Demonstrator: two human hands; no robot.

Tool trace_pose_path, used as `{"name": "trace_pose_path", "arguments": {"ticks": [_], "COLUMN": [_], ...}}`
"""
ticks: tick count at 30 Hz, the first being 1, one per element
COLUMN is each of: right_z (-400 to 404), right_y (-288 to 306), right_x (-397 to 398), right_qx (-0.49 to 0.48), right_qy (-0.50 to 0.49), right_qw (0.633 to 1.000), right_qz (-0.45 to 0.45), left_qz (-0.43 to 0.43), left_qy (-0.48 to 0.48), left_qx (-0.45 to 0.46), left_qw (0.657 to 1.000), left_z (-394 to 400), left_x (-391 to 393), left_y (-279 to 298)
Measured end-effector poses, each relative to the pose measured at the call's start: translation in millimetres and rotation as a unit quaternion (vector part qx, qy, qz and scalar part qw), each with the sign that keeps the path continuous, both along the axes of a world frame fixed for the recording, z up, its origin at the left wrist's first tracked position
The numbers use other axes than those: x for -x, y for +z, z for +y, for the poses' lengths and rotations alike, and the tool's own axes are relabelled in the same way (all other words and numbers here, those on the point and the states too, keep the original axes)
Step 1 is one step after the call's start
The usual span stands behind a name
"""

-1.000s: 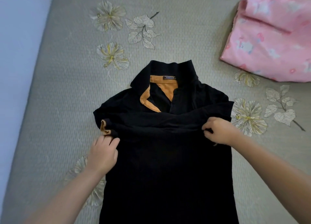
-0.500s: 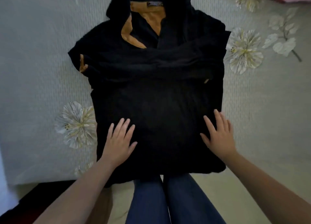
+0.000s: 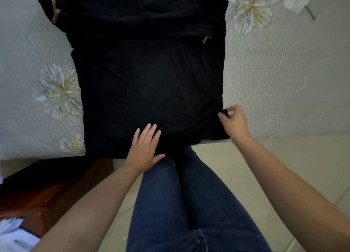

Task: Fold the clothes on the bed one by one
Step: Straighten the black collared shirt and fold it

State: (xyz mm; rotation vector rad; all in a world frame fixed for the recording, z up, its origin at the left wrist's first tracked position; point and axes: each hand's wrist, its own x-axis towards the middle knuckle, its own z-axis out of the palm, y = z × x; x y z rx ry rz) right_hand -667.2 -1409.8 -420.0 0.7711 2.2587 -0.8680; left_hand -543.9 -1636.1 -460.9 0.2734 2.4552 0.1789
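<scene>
Black shirt (image 3: 147, 77) flat on floral bedsheet (image 3: 274, 77), hem hanging at bed edge, sleeves tucked across chest. Left hand (image 3: 144, 147) flat on hem middle, fingers straight, pressing. Right hand (image 3: 234, 122) pinching hem corner. Risk imo: lifting only that corner drags fabric crooked, tucked sleeves slide out

You can't read any words, numbers or signs here. The black shirt (image 3: 147, 77) shows only plain dark cloth with bits of orange trim, and no tag shows. The bed cover (image 3: 274, 85) has flower shapes on it, but no letters.
</scene>
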Motion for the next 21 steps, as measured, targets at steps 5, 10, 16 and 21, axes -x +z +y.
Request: {"name": "trace_pose_path", "arguments": {"ticks": [5, 10, 16, 21], "right_z": [-14.7, -31.7, -39.9, -53.7], "right_y": [21.4, 10.1, -25.5, -29.8], "right_x": [72.6, 86.0, 56.4, 80.0], "right_qx": [0.257, 0.244, -0.128, -0.165], "right_qy": [-0.278, -0.175, 0.659, 0.751], "right_qw": [0.926, 0.954, 0.726, 0.635], "right_qz": [-0.015, 0.019, 0.149, 0.074], "left_qz": [0.002, 0.150, 0.128, 0.084], "left_qy": [0.137, 0.258, 0.216, 0.227], "left_qx": [-0.007, -0.037, -0.024, 0.009], "left_qw": [0.991, 0.954, 0.968, 0.970], "left_z": [24.8, 34.9, 14.9, -0.9], "left_x": [6.5, 30.4, 29.1, -4.6], "left_y": [-11.4, -4.0, 1.6, 2.2]}}
